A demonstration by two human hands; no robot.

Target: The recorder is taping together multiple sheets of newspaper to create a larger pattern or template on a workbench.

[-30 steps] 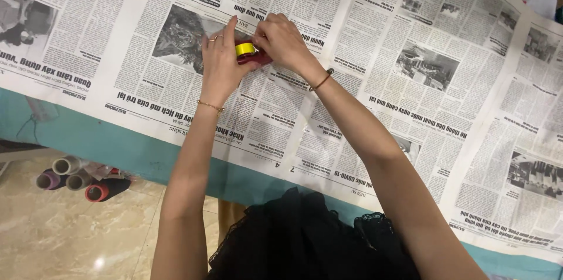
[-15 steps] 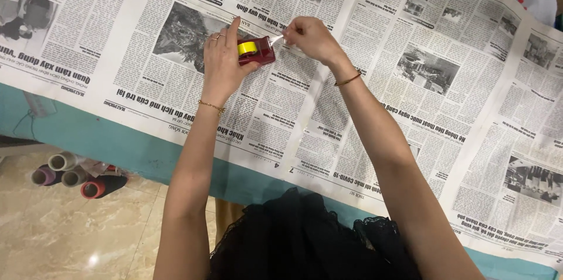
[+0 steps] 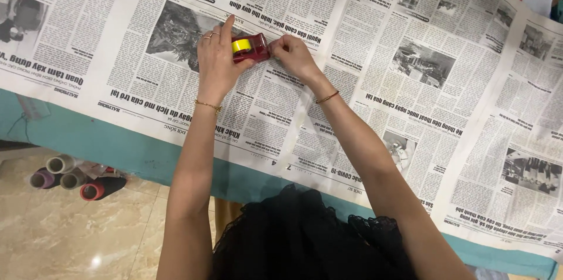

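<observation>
A small red tape dispenser [image 3: 251,48] with a yellow roll inside sits on the newspaper sheets [image 3: 410,80] that cover the table, held between two bare hands near the middle of the spread. The left hand [image 3: 216,63] lies flat beside it, palm down, its thumb pressed against the dispenser's near side and its index finger stretched straight up the page; rings show on two fingers and a thin gold bracelet [image 3: 208,106] circles the wrist. The right hand [image 3: 292,56] meets the dispenser's other end, its fingers curled in a tight pinch at the cutter; whether tape lies between them is too small to tell. A second thin bracelet [image 3: 327,97] rides that wrist. Both forearms reach up and forward from the person's black ruffled top [image 3: 305,239], the left nearly straight, the right angled in from the lower right. The papers overlap edge to edge across a teal tabletop [image 3: 117,157], whose rim shows below them. On the tiled floor [image 3: 64,233] at lower left lie several rolls [image 3: 70,179] of material, ends facing the camera.
</observation>
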